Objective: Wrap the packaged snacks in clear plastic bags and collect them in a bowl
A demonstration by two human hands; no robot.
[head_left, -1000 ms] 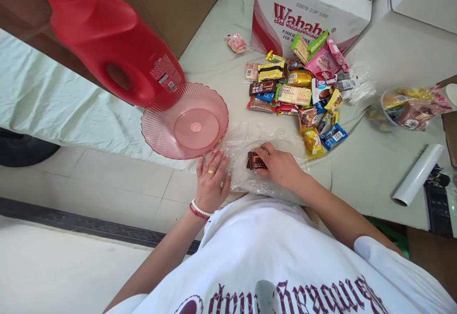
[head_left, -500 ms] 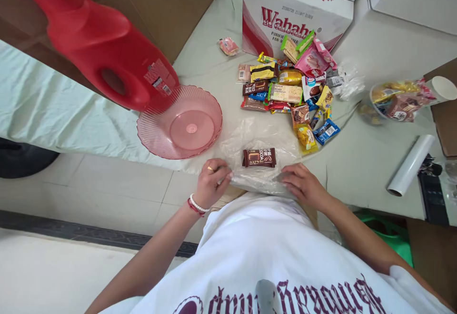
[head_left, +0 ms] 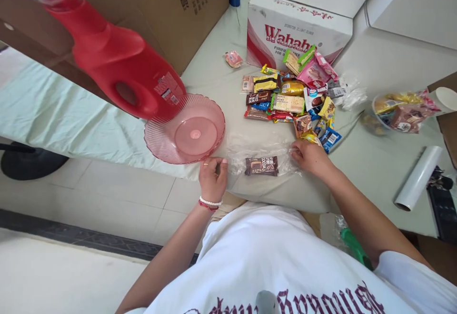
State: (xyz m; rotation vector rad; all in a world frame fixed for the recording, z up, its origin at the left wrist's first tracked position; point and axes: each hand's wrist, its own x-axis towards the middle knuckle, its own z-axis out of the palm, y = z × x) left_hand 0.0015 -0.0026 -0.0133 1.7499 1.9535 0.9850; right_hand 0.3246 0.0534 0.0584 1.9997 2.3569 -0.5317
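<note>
Near the desk [head_left: 378, 176]'s front edge, a COCOA packet [head_left: 262, 166] lies on clear film [head_left: 250, 143] between the left hand [head_left: 213, 177] and right hand [head_left: 310, 158].
The left hand is curled, thumb toward fingers, by the film's left side (whether it grips any, I cannot tell); the right pinches the film's right side. Even tension, the packet kept centred, would probably serve best. Farther back, a snack pile [head_left: 287, 104] fronts a carton [head_left: 300, 25] reading "Waha…", its finer print partly covered.
</note>
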